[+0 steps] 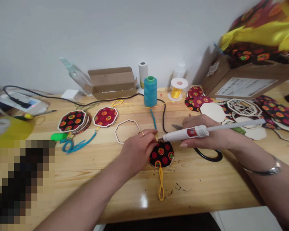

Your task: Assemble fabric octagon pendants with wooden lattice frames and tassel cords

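Note:
A black fabric-covered ornament [161, 154] with red and orange round motifs lies on the table, its yellow cord loop [161, 184] pointing toward me. My left hand [141, 146] is closed at its upper left edge, fingertips by a short yellow cord; the exact pinch is partly hidden. In my right hand [202, 131] is a white glue gun [185, 133], a glue stick [238, 124] jutting from its rear. The nozzle meets the ornament's top edge beside my left fingertips. Scissors [210, 155] lie under my right hand. A blue cord [153, 118] stretches away behind.
Left are finished-looking ornaments [105, 116] with blue tassels and a bare wooden frame [122, 123]. Behind stand a blue thread cone [150, 93], a yellow cord spool [179, 88] and an open carton [113, 83]. Fabric pieces and wooden cutouts [243, 107] crowd the right, before a box [250, 78].

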Available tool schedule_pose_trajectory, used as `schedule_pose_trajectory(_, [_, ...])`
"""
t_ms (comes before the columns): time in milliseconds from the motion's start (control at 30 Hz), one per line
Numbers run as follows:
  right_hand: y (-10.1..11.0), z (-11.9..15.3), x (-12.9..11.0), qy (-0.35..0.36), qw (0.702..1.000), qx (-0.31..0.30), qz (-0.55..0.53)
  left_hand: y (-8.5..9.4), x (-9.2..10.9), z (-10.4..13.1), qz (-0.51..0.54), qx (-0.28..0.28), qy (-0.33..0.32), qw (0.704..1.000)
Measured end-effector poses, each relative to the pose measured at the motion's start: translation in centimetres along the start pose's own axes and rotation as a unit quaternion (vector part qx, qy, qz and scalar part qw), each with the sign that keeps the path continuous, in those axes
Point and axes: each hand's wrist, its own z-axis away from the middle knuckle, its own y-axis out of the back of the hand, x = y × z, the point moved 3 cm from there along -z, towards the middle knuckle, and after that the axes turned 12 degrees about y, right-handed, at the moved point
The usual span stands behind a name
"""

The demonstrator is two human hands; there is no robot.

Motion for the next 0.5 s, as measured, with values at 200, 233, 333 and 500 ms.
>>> schedule_pose_trajectory(200, [-0.02, 0.04, 0.11, -0.004, 1.000, 0.000, 0.006, -0.06, -0.04, 0.04, -0.001, 0.001, -0.004, 1.000])
schedule_pose_trajectory(233, [0.03, 0.05, 0.09, -0.002, 1.000, 0.001, 0.004, -0.08, -0.05, 0.05, -0.002, 0.000, -0.004, 1.000])
schedule_pose_trajectory(333, [0.12, 0.03, 0.06, 0.004, 1.000, 0.006, 0.002, -0.10, -0.07, 0.07, -0.004, 0.001, -0.004, 1.000])
schedule_pose_trajectory(500, [-0.08, 0.03, 0.35, -0.011, 1.000, 0.000, 0.005, 0.01, 0.02, 0.05, 0.001, -0.001, -0.001, 1.000])
